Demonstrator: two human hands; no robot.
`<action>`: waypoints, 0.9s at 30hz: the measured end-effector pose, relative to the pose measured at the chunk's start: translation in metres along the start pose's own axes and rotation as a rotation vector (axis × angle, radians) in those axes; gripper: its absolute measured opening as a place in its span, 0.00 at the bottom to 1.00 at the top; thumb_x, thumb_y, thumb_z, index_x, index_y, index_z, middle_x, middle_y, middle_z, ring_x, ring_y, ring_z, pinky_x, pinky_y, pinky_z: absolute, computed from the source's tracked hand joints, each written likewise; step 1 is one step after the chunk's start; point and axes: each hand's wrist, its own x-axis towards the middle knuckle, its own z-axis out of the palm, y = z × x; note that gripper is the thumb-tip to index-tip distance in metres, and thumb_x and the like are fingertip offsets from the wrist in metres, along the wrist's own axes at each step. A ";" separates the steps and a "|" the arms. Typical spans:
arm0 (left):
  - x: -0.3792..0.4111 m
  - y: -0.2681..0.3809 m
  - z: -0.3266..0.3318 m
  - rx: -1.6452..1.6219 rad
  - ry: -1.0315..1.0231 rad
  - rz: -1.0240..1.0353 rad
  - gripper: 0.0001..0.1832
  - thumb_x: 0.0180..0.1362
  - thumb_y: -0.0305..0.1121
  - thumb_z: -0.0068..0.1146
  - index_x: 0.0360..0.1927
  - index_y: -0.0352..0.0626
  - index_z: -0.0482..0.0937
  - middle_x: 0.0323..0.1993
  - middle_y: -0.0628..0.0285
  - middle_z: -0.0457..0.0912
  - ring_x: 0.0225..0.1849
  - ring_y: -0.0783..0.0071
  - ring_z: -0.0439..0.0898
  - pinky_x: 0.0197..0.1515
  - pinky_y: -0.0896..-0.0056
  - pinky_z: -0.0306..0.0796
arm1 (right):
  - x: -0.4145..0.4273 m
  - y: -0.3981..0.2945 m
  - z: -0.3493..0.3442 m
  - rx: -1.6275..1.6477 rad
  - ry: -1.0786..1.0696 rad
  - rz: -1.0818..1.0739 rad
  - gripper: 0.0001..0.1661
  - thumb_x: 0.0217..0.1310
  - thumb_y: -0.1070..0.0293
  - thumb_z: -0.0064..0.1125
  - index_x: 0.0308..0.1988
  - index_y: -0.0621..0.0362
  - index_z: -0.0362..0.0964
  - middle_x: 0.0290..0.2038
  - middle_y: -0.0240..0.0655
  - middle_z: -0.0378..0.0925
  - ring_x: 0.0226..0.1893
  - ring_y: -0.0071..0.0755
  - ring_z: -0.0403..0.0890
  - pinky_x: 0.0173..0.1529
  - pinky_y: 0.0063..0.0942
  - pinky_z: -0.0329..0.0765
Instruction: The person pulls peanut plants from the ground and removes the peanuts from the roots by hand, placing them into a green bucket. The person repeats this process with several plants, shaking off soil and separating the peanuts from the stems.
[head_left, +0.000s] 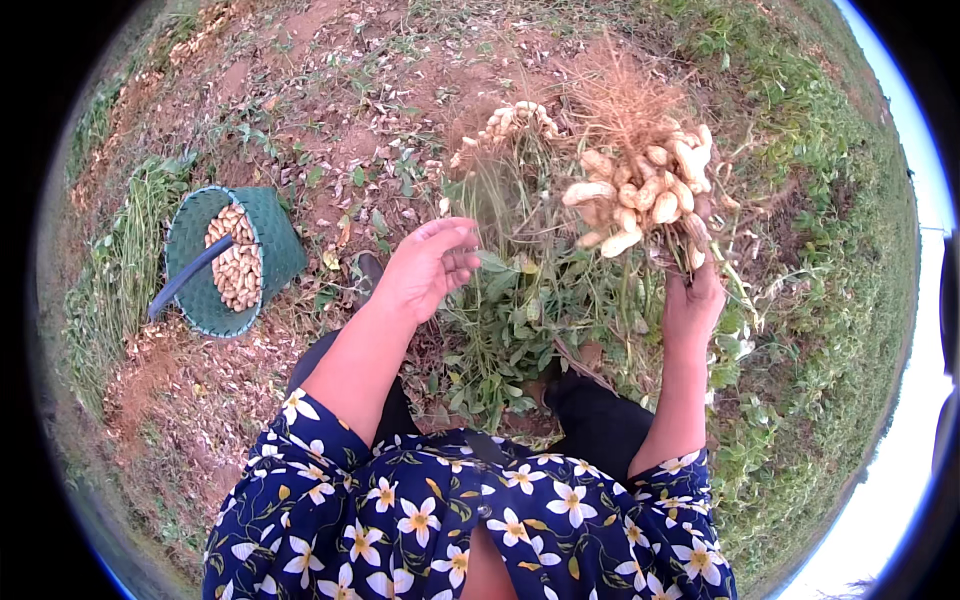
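My right hand (694, 292) grips the stems of a bunch of peanut plants just below a thick cluster of pale peanut pods (649, 187), with reddish-brown roots (622, 97) spread above it. Leafy green stems (502, 330) lie between my legs. Left of the bunch, my left hand (435, 262) is raised with its fingers slightly curled and nothing seen in it. Behind the stems is a second cluster of peanut pods (517, 120). To the left, a green woven basket (281, 232) leans on its side, its opening towards me, holding loose peanuts (236, 262).
A dark curved handle (187, 277) spans the basket's opening. Pulled plants (142, 217) lie left of the basket, and more pods (199, 41) at the far left. Reddish soil (356, 142) bears dry leaves and weeds. Green crop plants (832, 247) grow along the right.
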 end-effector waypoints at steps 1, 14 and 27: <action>-0.003 0.002 -0.004 0.029 0.014 -0.022 0.13 0.62 0.31 0.53 0.49 0.42 0.73 0.36 0.64 0.80 0.32 0.75 0.79 0.32 0.78 0.73 | -0.005 -0.002 -0.002 -0.021 -0.036 0.010 0.22 0.52 0.66 0.63 0.48 0.56 0.71 0.36 0.47 0.77 0.33 0.52 0.79 0.34 0.41 0.75; -0.188 0.018 -0.021 0.617 0.126 0.464 0.27 0.59 0.35 0.58 0.60 0.40 0.67 0.40 0.62 0.77 0.36 0.77 0.78 0.38 0.75 0.72 | -0.027 -0.081 -0.182 -0.259 0.651 -0.374 0.20 0.45 0.68 0.68 0.43 0.51 0.77 0.27 0.38 0.71 0.27 0.45 0.76 0.29 0.39 0.72; -0.258 0.053 0.117 1.514 0.179 1.332 0.51 0.40 0.47 0.73 0.65 0.35 0.60 0.56 0.52 0.72 0.57 0.63 0.72 0.62 0.64 0.63 | -0.021 -0.168 -0.219 -0.494 0.133 -1.292 0.07 0.47 0.67 0.55 0.29 0.44 0.79 0.26 0.28 0.73 0.36 0.32 0.78 0.63 0.40 0.65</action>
